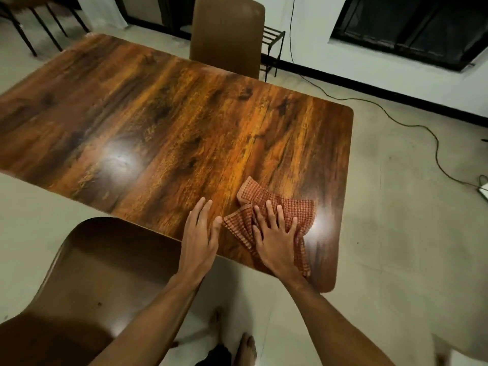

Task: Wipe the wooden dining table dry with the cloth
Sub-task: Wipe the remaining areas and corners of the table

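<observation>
A wooden dining table with dark, glossy grain fills the middle of the head view. A red-and-cream checked cloth lies crumpled near the table's near right corner. My right hand presses flat on the cloth with fingers spread. My left hand rests flat on the bare wood just left of the cloth, fingers together, holding nothing. Its thumb lies close to the cloth's left edge.
A brown chair stands at the near side on my left, and another brown chair at the far side. A small black metal rack and a green cable lie on the floor at the right. My bare feet are below.
</observation>
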A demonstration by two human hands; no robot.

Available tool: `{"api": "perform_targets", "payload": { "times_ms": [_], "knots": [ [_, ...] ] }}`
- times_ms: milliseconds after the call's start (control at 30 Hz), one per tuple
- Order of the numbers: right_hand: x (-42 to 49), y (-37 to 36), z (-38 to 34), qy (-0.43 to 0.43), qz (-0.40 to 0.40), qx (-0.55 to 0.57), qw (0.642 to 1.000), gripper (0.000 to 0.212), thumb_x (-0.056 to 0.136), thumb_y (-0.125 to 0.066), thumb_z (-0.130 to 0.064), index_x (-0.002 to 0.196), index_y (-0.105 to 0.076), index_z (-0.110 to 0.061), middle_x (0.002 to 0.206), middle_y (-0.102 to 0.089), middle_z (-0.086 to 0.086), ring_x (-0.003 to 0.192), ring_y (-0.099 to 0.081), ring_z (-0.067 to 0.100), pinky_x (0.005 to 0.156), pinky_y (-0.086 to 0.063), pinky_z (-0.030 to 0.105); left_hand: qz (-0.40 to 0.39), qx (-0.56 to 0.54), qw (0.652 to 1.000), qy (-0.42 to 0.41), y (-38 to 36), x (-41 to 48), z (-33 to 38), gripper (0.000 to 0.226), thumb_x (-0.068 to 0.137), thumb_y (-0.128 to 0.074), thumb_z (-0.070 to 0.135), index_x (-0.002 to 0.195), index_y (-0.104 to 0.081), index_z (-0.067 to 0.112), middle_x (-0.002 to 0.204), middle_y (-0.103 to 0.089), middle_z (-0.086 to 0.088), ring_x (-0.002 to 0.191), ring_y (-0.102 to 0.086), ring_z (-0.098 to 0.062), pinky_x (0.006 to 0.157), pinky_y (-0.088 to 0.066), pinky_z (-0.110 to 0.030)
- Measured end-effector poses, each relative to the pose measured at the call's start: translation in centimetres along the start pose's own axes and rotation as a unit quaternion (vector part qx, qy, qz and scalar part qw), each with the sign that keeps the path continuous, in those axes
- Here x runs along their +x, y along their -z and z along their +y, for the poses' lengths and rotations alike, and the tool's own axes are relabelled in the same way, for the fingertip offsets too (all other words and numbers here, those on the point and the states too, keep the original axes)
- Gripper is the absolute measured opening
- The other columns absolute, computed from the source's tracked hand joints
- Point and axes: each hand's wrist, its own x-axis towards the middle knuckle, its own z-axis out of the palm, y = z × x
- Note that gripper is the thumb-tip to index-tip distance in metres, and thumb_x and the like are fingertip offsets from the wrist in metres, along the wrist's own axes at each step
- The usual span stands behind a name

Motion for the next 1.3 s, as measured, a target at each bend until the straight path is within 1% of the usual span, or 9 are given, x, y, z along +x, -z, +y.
{"api": "perform_targets", "payload": {
  "times_ms": [167,300,433,533,600,867,1000,1133,1300],
  "knots": [
    [-5.8,0.2,4.1,-0.187,0.022,0.043,0.981,0.065,0.106,-0.017,-0.058,0.165,-0.028,-0.034,0.175,-0.022,0.004,0.161,-0.015,0.035,0.12,-0.01,0.077,-0.023,0.006,1.0,-0.01,1.9,-2.2,0.7,0.057,0.107,-0.036,0.047,0.156,-0.035,0.019,0.166,-0.024,0.004,0.153,-0.021,-0.012,0.125,-0.024,-0.045],
    [-7.0,0.3,1.2,-0.244,0.009,0.071,0.967,0.06,0.111,-0.028,-0.05,0.167,-0.022,-0.03,0.176,-0.012,0.008,0.161,-0.006,0.041,0.118,-0.007,0.08,-0.032,0.009,0.999,-0.015,4.8,-2.4,-0.1,0.058,0.106,-0.035,0.051,0.157,-0.033,0.022,0.167,-0.021,0.005,0.155,-0.018,-0.014,0.125,-0.023,-0.049],
    [-5.9,1.1,-4.9,-0.226,0.002,0.068,0.972,0.073,0.101,-0.007,-0.052,0.167,-0.022,-0.025,0.176,-0.01,0.015,0.16,-0.005,0.047,0.117,-0.002,0.081,-0.02,0.027,0.999,-0.031,9.4,-1.8,-3.0,0.059,0.105,-0.034,0.052,0.156,-0.033,0.023,0.167,-0.022,0.005,0.154,-0.02,-0.013,0.124,-0.025,-0.048],
    [-3.7,0.6,-9.9,-0.186,-0.008,0.053,0.981,0.06,0.111,-0.022,-0.044,0.168,-0.017,-0.027,0.176,-0.004,0.014,0.16,-0.001,0.046,0.118,-0.003,0.081,-0.014,0.035,0.999,-0.031,13.2,-0.8,-6.3,0.06,0.105,-0.034,0.053,0.156,-0.033,0.022,0.166,-0.024,0.004,0.153,-0.022,-0.013,0.123,-0.028,-0.048],
    [-1.9,-0.1,-14.3,-0.161,-0.019,0.034,0.986,0.062,0.112,-0.029,-0.045,0.169,-0.01,-0.029,0.177,0.002,0.012,0.161,0.002,0.044,0.118,-0.004,0.08,-0.014,0.037,0.999,-0.035,16.0,0.3,-8.9,0.06,0.105,-0.034,0.052,0.156,-0.033,0.02,0.165,-0.025,0.002,0.152,-0.024,-0.014,0.122,-0.029,-0.048],
    [5.0,-1.6,-31.8,-0.146,-0.024,0.044,0.988,0.062,0.112,-0.022,-0.048,0.169,-0.001,-0.034,0.176,0.013,0.005,0.161,0.012,0.04,0.12,0.003,0.078,-0.013,0.037,0.998,-0.042,27.4,3.9,-21.9,0.061,0.103,-0.032,0.058,0.157,-0.029,0.028,0.166,-0.022,0.007,0.153,-0.022,-0.016,0.123,-0.026,-0.047],
    [6.8,-2.3,-41.2,-0.073,-0.03,0.021,0.997,0.061,0.113,-0.023,-0.045,0.168,0.001,-0.033,0.177,0.011,0.004,0.161,0.01,0.04,0.12,-0.002,0.077,-0.018,0.057,0.998,-0.018,32.5,4.4,-27.7,0.065,0.101,-0.026,0.061,0.157,-0.029,0.028,0.166,-0.025,0.004,0.152,-0.025,-0.019,0.123,-0.027,-0.049],
    [6.8,-2.7,-43.2,-0.042,-0.034,0.027,0.998,0.058,0.114,-0.018,-0.045,0.167,0.003,-0.038,0.177,0.011,-0.003,0.163,0.011,0.032,0.122,-0.001,0.075,-0.02,0.088,0.996,-0.002,35.7,4.7,-30.4,0.061,0.103,-0.03,0.056,0.156,-0.032,0.025,0.166,-0.026,0.003,0.153,-0.025,-0.019,0.124,-0.023,-0.043],
    [8.4,-3.2,-45.5,-0.127,-0.019,0.049,0.99,0.059,0.113,-0.019,-0.046,0.167,0.001,-0.037,0.177,0.01,0.002,0.162,0.011,0.034,0.121,0.002,0.076,-0.003,0.07,0.997,0.013,38.4,5.4,-32.4,0.06,0.103,-0.033,0.055,0.155,-0.033,0.026,0.166,-0.028,0.003,0.152,-0.027,-0.018,0.122,-0.025,-0.042]
  ]
}}
